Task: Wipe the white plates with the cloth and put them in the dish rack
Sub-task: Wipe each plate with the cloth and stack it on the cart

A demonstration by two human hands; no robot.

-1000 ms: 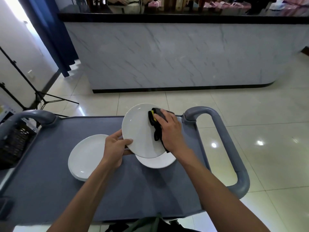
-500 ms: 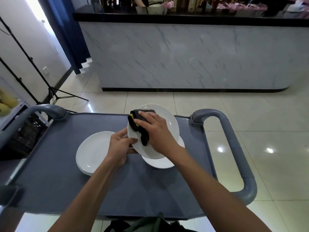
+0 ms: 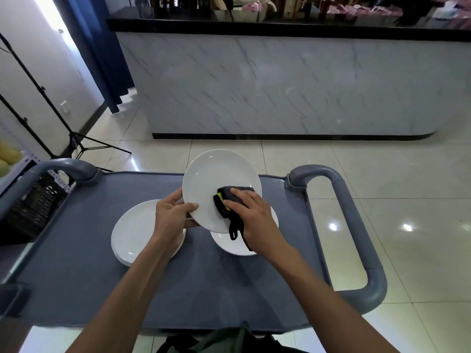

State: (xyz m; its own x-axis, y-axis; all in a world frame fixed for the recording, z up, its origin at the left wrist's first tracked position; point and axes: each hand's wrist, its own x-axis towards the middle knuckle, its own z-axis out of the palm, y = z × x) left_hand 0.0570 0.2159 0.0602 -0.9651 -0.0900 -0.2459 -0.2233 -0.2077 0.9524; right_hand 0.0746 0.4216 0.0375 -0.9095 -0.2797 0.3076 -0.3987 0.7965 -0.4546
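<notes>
Two white plates lie on the grey cart top. Above them, the left hand pinches the rim of a tilted third plate, while the right hand presses a black-and-yellow cloth flat against its face. Beyond stands a marble counter.

Marble-fronted counter, glossy tiled floor

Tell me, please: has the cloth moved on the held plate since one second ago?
Yes. The cloth, under the right hand, has moved from the held plate's upper right rim down toward its lower right part.
</notes>
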